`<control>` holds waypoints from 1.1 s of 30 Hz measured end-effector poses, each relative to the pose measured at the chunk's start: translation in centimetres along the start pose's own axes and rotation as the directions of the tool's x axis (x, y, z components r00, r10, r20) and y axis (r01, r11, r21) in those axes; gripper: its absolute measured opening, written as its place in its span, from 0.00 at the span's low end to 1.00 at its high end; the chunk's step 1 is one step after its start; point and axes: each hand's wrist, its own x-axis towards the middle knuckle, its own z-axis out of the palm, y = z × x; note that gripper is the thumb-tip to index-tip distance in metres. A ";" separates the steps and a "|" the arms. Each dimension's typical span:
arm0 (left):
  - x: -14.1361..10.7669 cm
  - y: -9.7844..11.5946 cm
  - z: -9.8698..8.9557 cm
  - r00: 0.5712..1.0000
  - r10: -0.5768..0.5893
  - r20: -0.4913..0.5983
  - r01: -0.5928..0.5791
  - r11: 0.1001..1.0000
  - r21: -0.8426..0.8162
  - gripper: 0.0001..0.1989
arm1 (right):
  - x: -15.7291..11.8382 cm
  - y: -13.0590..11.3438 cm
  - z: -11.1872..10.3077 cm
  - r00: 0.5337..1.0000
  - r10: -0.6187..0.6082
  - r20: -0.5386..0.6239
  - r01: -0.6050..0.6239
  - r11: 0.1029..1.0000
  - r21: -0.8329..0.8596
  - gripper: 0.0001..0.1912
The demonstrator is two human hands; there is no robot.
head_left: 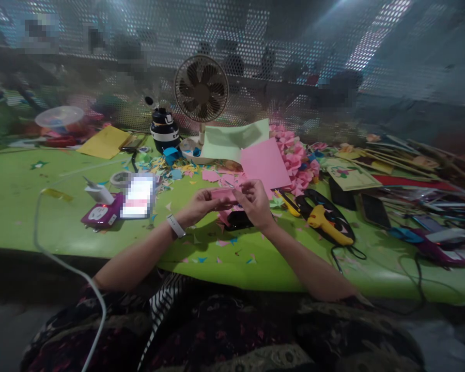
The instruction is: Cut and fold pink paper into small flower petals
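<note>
Pink paper (223,194) held; lettering (174,135) on bottle (161,143) blurred.

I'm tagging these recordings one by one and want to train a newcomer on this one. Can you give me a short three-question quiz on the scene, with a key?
1. Multiple choice: what does the left hand hold?
A) a pale green sheet
B) pink paper
C) a yellow sheet

2. True or false: the white wristband is worn on the left wrist.

3. Fill the gap: beyond the hands stands a round ____, with a dark bottle to its left.

Key: 1. B, pink paper. 2. True. 3. Fan.
</note>
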 end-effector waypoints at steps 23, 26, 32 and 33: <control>0.3 0.1 -0.5 0.994 0.090 -0.059 -0.075 0.974 0.216 0.20 | 0.9 -0.4 -0.8 0.960 0.125 0.250 -0.143 0.988 0.057 0.24; 0.4 0.2 -0.6 0.995 0.084 -0.061 -0.070 0.977 0.199 0.19 | 1.0 -0.5 -1.0 0.953 0.135 0.270 -0.161 0.984 0.078 0.25; 0.4 0.5 -1.1 0.997 0.001 -0.076 0.014 0.979 0.201 0.22 | 1.2 -0.6 -1.2 0.974 0.142 0.175 -0.162 0.981 0.104 0.27; 0.4 0.6 -1.1 0.997 0.002 -0.082 0.016 0.978 0.209 0.22 | 1.4 -0.6 -1.3 0.979 0.154 0.134 -0.174 0.973 0.151 0.27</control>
